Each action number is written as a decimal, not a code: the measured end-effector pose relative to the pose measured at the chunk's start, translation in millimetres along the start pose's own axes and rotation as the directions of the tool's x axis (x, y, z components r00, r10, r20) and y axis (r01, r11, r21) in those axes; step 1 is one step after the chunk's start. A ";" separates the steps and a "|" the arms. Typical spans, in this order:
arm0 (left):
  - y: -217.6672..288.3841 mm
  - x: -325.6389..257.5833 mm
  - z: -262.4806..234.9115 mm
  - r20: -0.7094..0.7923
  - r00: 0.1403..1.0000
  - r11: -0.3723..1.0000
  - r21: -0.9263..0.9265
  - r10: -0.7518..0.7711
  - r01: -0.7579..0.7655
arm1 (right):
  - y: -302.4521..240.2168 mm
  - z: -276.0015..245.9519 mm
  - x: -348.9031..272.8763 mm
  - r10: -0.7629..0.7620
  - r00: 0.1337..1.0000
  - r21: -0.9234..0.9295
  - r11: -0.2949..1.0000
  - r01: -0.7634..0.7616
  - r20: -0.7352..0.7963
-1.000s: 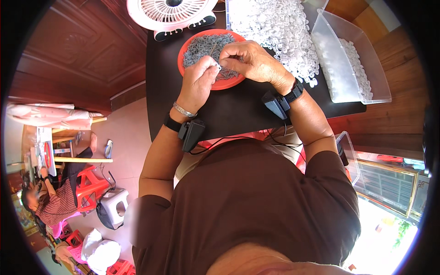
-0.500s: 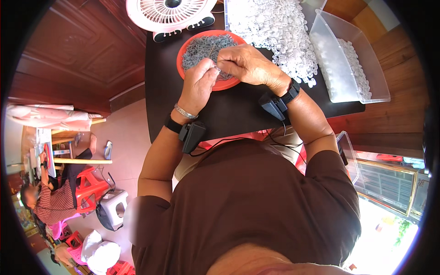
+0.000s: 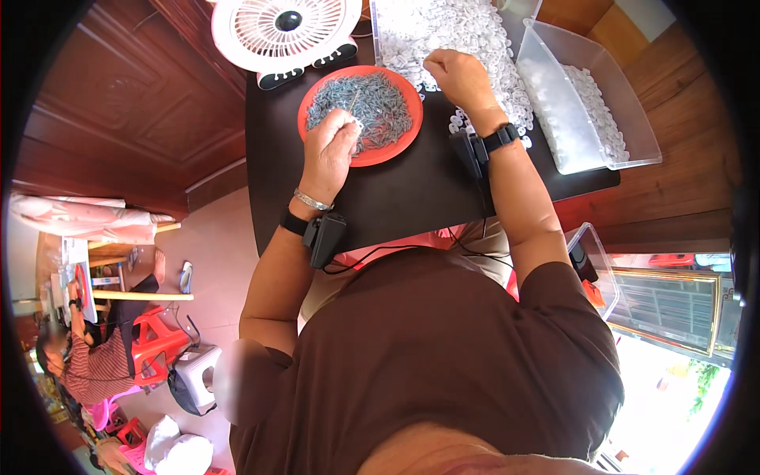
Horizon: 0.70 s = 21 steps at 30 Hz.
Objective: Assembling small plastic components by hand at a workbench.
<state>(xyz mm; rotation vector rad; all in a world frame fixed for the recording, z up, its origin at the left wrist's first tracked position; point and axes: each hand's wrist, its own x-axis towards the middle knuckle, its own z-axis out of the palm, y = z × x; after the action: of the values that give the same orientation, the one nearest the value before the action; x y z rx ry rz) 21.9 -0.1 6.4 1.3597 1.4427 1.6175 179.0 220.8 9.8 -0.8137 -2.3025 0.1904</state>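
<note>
A shallow red bowl (image 3: 304,119) on the dark table holds many small grey nail-like pieces (image 3: 380,103). My left hand (image 3: 331,142) is over the bowl's near left side, fingers pinched on a small white plastic piece (image 3: 357,125). A thin pointed bit sticks up beside those fingertips. To the right, my right hand (image 3: 463,79) is at the near edge of a large heap of small white plastic pieces (image 3: 443,32). Its fingers are curled closed; whatever they may hold is hidden. Loose white pieces lie under and beside that wrist.
A white fan (image 3: 287,47) stands behind the bowl. At the right, a clear plastic bin (image 3: 582,150) lies tilted with white pieces inside. Black cables (image 3: 380,249) run from both wrist devices. Far left, another person in a striped top (image 3: 87,368) sits near red stools (image 3: 154,344).
My right hand has left the left hand and moved right and away from me to the white heap. My left hand has shifted slightly left and nearer, still pinched. More of the bowl shows.
</note>
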 end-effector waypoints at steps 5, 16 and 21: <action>-4.2 0.0 -0.6 -0.007 1.000 1.000 0.004 0.003 -0.003 | 1.2 10.7 -1.0 0.143 0.965 -0.109 0.987 -0.121 0.219; -0.4 -1.2 -0.3 -0.002 1.000 1.000 0.001 -0.020 0.020 | 1.7 14.4 3.0 0.120 0.969 -0.027 0.993 -0.116 0.216; 5.1 -0.5 -0.9 -0.015 0.999 0.995 -0.090 -0.051 0.050 | -21.2 -1.5 1.6 0.148 0.907 0.715 0.571 -0.404 0.394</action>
<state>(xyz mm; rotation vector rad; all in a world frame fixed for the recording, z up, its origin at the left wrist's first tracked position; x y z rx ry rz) 22.3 -2.1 11.1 1.2521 1.3862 1.6453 168.5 204.8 19.1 -0.6780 -1.9771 1.4622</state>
